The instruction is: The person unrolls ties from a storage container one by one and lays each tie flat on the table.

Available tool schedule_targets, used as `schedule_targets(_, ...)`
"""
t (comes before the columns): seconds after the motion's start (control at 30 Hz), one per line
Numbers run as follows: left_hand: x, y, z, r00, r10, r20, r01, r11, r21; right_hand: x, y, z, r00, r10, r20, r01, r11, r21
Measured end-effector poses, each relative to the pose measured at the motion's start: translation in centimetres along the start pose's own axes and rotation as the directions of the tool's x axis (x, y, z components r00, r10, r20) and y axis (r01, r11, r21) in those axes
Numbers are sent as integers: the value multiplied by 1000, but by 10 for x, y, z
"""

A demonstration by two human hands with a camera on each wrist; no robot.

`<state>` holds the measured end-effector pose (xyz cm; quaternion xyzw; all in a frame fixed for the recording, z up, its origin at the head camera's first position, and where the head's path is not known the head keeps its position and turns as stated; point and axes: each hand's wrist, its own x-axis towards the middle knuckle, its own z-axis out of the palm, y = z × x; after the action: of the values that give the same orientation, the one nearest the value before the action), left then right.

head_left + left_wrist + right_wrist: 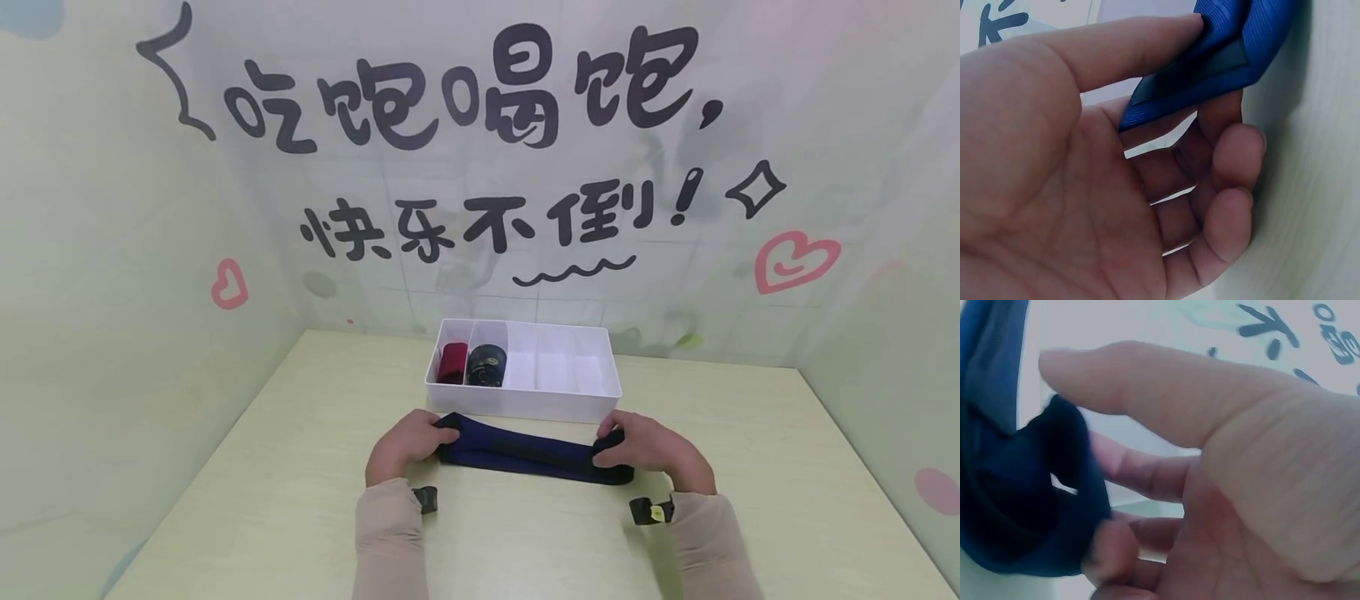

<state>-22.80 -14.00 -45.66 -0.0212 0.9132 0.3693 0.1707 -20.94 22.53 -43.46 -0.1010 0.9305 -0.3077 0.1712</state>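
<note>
A dark blue necktie [517, 450], folded into a long band, lies crosswise on the table in front of the box. My left hand [412, 437] pinches its left end; in the left wrist view the thumb lies on the ribbed blue cloth [1219, 25] with its dark lining, and the fingers curl beneath. At the other end my right hand [648, 446] holds the cloth where it bends back on itself. The right wrist view shows this curled end [1079, 506] as a loose loop between the thumb and the fingers.
Behind the necktie stands a white divided box [525, 402]. Its leftmost compartment holds a red roll [453, 362], and the one beside it a dark patterned roll [487, 365]. Printed sheets [480, 167] enclose the pale table [517, 550] at the back and sides.
</note>
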Motion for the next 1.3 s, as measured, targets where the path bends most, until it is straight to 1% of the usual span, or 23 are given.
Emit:
schedule_targets(0.17, 0, 0, -1, 1000, -5, -8, 5, 1000, -2, 4, -3, 7, 995, 97, -15, -97, 995, -4)
schedule_targets(0.33, -1, 0, -1, 1000, -2, -10, 2, 1000, 10, 6, 0, 7, 991, 127, -35, -128, 992, -22)
schedule_targets(0.57, -3, 0, -3, 1000, -11, -11, 12, 1000, 18, 1, 5, -5, 991, 124, -48, -125, 992, -9)
schedule_targets(0.73, -3, -3, -5, 1000, -13, -27, 13, 1000, 17, -5, 12, -13, 994, 94, -46, -95, 995, -16)
schedule_targets(0.93, -4, -5, -7, 999, -26, -43, 26, 1000, 1, -10, 19, -20, 999, 44, 16, -44, 999, -12)
schedule_targets(1.07, -4, -4, -8, 998, -34, -47, 34, 999, -12, -12, 21, -23, 998, 20, 53, -18, 999, -40)
schedule_targets(1.2, -4, -5, -8, 998, -32, -57, 31, 999, -22, -13, 21, -21, 998, 55, 43, -52, 996, -73)
schedule_targets(1.3, -3, -6, -9, 997, -25, -69, 23, 999, -28, -13, 21, -21, 996, 82, 32, -79, 994, -74)
